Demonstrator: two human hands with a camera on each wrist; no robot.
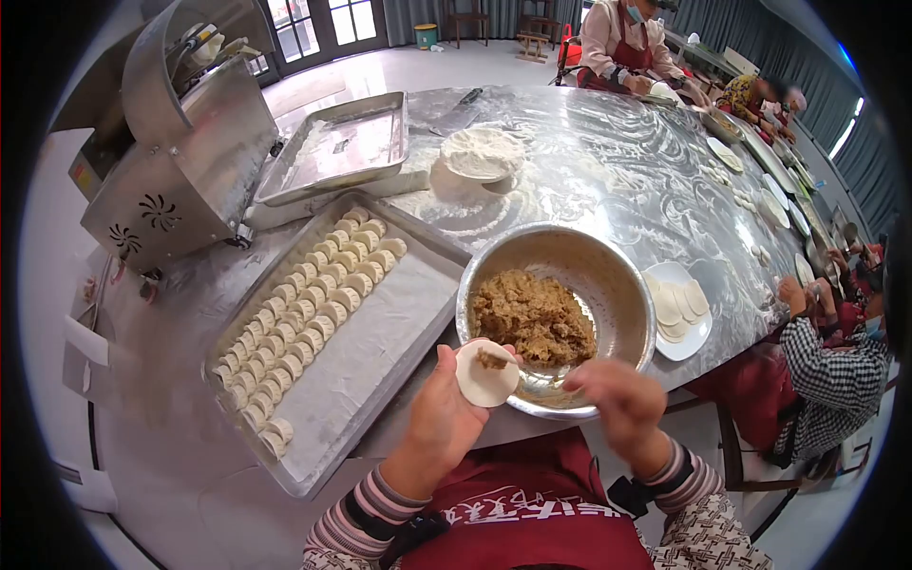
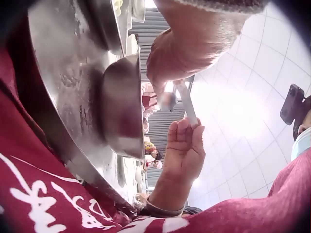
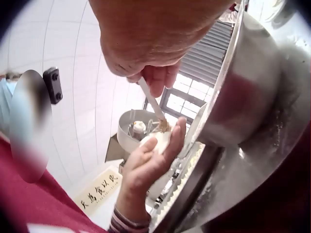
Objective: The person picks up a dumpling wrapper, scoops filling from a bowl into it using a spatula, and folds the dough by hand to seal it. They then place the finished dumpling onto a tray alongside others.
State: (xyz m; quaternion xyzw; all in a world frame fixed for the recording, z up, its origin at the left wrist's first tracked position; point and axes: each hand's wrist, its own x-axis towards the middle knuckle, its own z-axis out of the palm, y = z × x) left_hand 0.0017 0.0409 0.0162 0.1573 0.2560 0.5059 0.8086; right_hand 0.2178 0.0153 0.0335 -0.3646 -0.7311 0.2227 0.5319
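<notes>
My left hand (image 1: 442, 413) cradles a round dumpling wrapper (image 1: 489, 385), thumb at its edge and fingers beneath. A small dab of brown filling (image 1: 492, 359) sits on the wrapper's upper part. My right hand (image 1: 622, 404), blurred in the head view, pinches a pale flat stick (image 3: 150, 97). In the right wrist view the stick's tip, smeared with filling, meets the wrapper over my left palm. Just beyond both hands stands a steel bowl (image 1: 622, 285) with a mound of minced filling (image 1: 532, 318). The left wrist view shows the stick (image 2: 187, 104) reaching between the two hands.
Left of the bowl, a metal tray (image 1: 380, 380) holds rows of folded dumplings (image 1: 313, 304). A plate (image 1: 698, 337) of wrappers (image 1: 673, 304) lies right. Farther back are a flour bowl (image 1: 480, 157), another tray (image 1: 347, 142) and a steel machine (image 1: 190, 161). Other people work around the table.
</notes>
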